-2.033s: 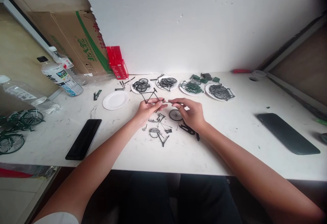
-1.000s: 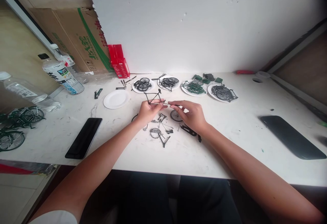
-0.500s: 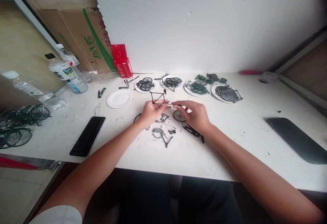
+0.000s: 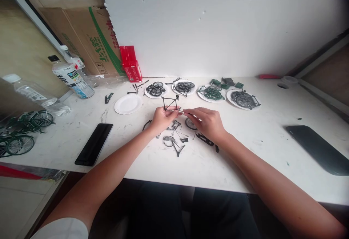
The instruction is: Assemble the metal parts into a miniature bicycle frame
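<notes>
A dark miniature bicycle frame (image 4: 170, 102) stands up from my left hand (image 4: 164, 118), whose fingers are closed around its lower end. My right hand (image 4: 208, 121) pinches something small and thin beside it, mostly hidden by the fingers. The fingertips of both hands almost meet. Below them on the table lie loose model parts: a spoked wheel (image 4: 191, 123), a ring-shaped part (image 4: 169, 141), a forked dark piece (image 4: 178, 151) and a long black part (image 4: 207, 140) under my right wrist.
White plates with bicycle parts stand along the back, among them one with green parts (image 4: 211, 93). A bare white plate (image 4: 128, 104) is left of them. A phone (image 4: 94, 144), bottles (image 4: 73, 79) and green model bicycles (image 4: 24, 130) lie left; a black case (image 4: 316, 148) lies right.
My right fingertips have moved slightly left, closer to my left hand. The bicycle frame has shifted a little to the right in view and remains in my left hand.
</notes>
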`<state>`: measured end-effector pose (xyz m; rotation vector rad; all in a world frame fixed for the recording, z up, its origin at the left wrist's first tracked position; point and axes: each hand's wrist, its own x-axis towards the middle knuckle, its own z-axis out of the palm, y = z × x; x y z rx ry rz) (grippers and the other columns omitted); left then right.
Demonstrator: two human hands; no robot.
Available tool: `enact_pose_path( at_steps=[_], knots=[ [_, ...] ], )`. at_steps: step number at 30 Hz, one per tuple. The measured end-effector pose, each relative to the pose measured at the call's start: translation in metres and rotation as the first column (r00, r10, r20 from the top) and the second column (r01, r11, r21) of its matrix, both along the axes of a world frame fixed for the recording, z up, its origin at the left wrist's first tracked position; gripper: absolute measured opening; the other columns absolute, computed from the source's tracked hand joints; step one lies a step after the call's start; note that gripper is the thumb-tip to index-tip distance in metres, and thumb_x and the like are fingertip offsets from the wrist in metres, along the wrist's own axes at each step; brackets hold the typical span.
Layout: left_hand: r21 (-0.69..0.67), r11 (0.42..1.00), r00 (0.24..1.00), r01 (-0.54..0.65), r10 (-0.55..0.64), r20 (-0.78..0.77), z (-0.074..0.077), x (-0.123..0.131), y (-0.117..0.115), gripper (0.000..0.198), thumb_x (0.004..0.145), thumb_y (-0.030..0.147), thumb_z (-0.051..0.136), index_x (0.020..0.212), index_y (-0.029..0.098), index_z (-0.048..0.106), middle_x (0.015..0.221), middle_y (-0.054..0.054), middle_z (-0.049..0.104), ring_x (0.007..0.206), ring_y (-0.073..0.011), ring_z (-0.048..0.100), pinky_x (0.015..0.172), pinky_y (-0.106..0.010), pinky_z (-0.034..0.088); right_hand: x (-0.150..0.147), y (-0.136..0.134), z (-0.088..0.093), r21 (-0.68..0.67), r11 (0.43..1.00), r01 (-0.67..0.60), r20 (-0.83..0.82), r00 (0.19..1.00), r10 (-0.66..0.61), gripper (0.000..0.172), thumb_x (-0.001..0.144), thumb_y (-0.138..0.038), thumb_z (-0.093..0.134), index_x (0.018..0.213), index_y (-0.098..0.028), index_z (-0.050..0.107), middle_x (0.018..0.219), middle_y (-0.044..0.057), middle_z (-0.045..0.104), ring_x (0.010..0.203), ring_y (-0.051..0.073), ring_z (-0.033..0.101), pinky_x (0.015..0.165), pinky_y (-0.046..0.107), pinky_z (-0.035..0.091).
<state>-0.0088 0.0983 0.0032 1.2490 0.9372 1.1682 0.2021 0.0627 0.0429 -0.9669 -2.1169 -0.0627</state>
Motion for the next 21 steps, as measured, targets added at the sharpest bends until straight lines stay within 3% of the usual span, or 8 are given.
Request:
enact_pose_path(
  at_steps=[7, 13, 21],
  knots=[
    [0.003, 1.0, 1.0, -0.009, 0.009, -0.002, -0.0011, 0.0009, -0.0006, 0.044, 0.082, 0.042, 0.087, 0.112, 0.011, 0.077, 0.105, -0.016, 0.082, 0.101, -0.0298, 0.08, 0.101, -0.048, 0.062, 0.0005, 0.0008, -0.0044, 0.033, 0.999, -0.007, 0.066, 0.998, 0.005, 0.023, 0.108, -0.029, 0.058, 0.115, -0.025, 0.079, 0.101, 0.005, 0.084, 0.085, 0.021, 0.078, 0.069, 0.03, 0.055],
    [0.006, 1.0, 1.0, -0.011, 0.011, 0.018, 0.0018, 0.0031, -0.0022, 0.034, 0.083, 0.034, 0.083, 0.106, 0.009, 0.077, 0.127, -0.018, 0.076, 0.101, -0.0279, 0.08, 0.1, -0.046, 0.063, 0.0, 0.0003, -0.0041, 0.04, 0.999, 0.013, 0.089, 0.996, -0.017, 0.021, 0.108, -0.026, 0.058, 0.114, -0.022, 0.078, 0.097, 0.005, 0.084, 0.08, 0.02, 0.077, 0.064, 0.03, 0.051],
    [-0.001, 1.0, 1.0, 0.0, 0.0, 0.026, 0.0026, 0.0034, -0.0026, 0.032, 0.083, 0.032, 0.083, 0.105, 0.01, 0.077, 0.123, -0.018, 0.078, 0.101, -0.0276, 0.08, 0.103, -0.047, 0.061, 0.0018, 0.0023, -0.0062, 0.022, 0.999, 0.024, 0.124, 0.992, -0.027, 0.022, 0.107, -0.025, 0.058, 0.116, -0.023, 0.077, 0.1, 0.006, 0.084, 0.083, 0.021, 0.077, 0.066, 0.031, 0.052]
  ],
)
